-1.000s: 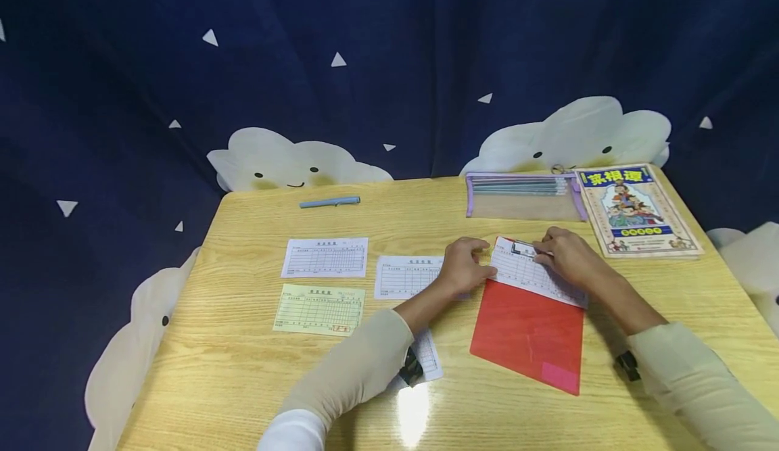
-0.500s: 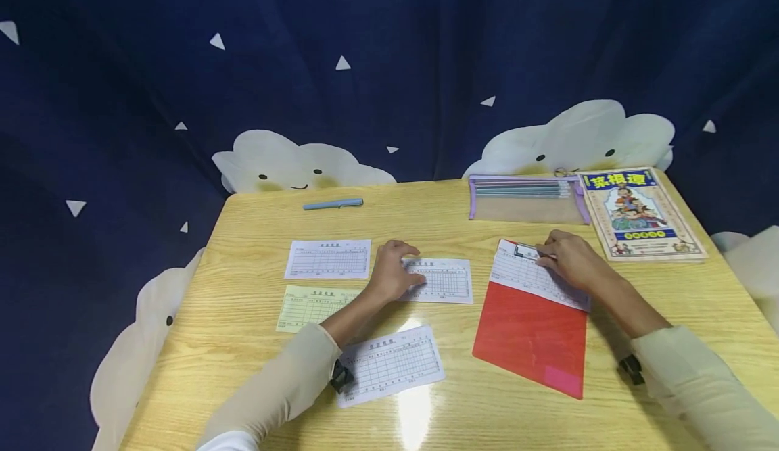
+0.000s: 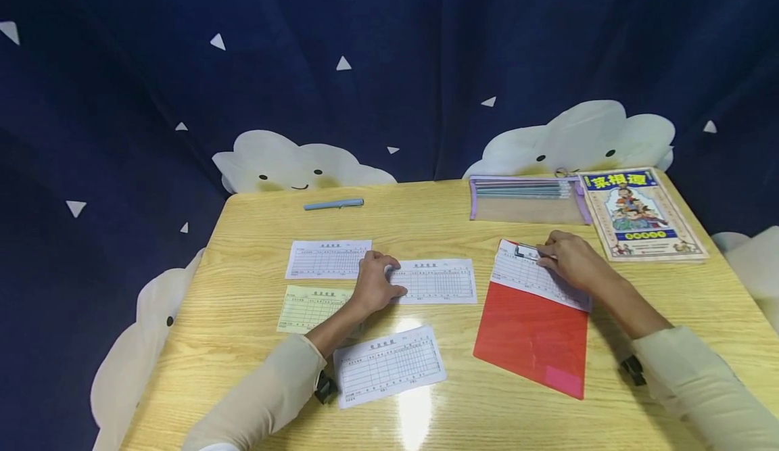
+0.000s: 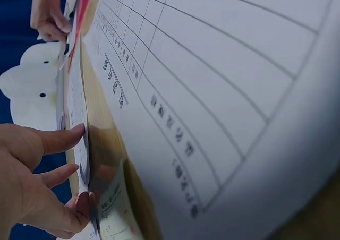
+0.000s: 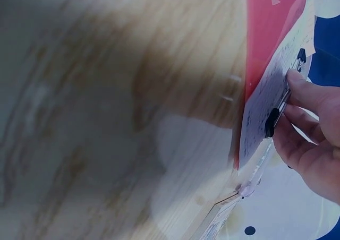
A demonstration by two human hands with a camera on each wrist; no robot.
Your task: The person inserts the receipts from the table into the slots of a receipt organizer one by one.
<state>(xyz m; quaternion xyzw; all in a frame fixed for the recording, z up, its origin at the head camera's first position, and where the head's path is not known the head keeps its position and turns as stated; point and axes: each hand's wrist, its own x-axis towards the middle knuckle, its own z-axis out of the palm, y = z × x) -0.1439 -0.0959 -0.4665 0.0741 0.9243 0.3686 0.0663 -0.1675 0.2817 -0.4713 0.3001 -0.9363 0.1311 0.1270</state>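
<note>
My left hand (image 3: 372, 282) is at the left end of a white receipt slip (image 3: 441, 280), its thumb and fingertips at the slip's edges. In the left wrist view, the left hand's fingertips (image 4: 81, 131) meet the edge of that slip. My right hand (image 3: 575, 258) grips the metal clip (image 3: 526, 252) at the top of a red clipboard (image 3: 529, 329). Another white receipt slip (image 3: 535, 275) lies across the clipboard's upper part, overlapped by the right hand. The right wrist view shows thumb and fingers pinching the clip's bar (image 5: 286, 97) between its black ends.
A white slip (image 3: 389, 366) lies nearer, beside the left wrist. Further left are another white slip (image 3: 322, 259) and a yellow slip (image 3: 307, 310), partly behind the left arm. A blue pen (image 3: 333, 204), a pencil pouch (image 3: 529, 201) and a book (image 3: 642, 214) line the back.
My left hand has left the clipboard and moved left to the middle white slip, which has shifted slightly right. The right hand has kept its grip on the clip.
</note>
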